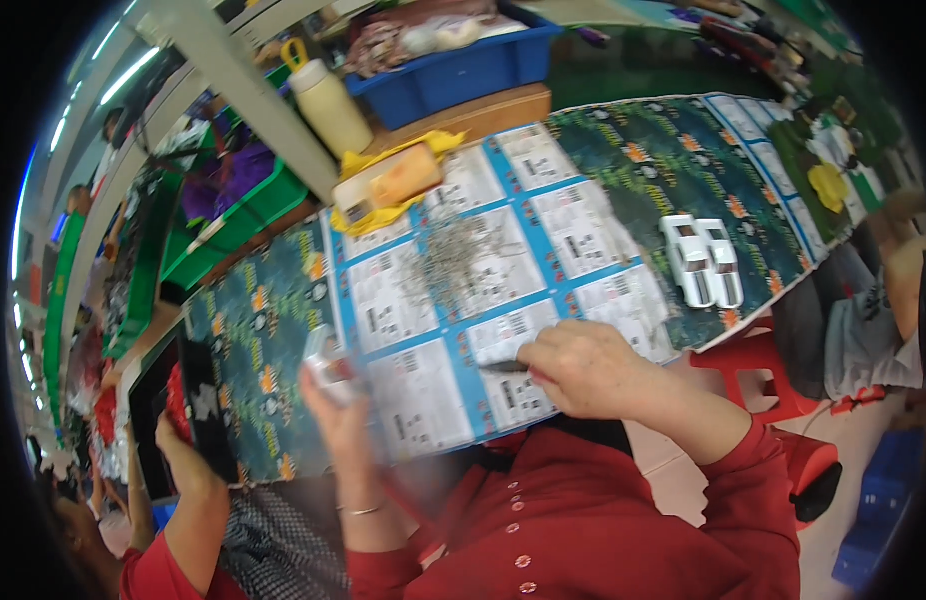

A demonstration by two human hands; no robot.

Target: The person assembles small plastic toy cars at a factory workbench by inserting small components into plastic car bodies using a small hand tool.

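Observation:
My left hand [345, 425], smeared by motion, is raised over the table's left part with its fingers closed round a white toy car body [328, 358]. Nearer the middle, my right hand [588, 370] is closed on what looks like a small knife [503, 367], its dark, narrow blade pointing left over the papers. Its handle is mostly hidden in my fist. Beyond both hands, a scatter of fine grey shavings [453, 262] lies on the printed sheets [413, 385]. Two more white car bodies [688, 262] sit side by side at the right.
A yellow cloth with a block-like bundle [403, 178] lies at the back, by a cream bottle [328, 105] and a blue bin [463, 75]. Green crates [238, 220] stand left. A co-worker's arm [195, 470] reaches to a black tray [211, 410]. A red stool [758, 375] is right.

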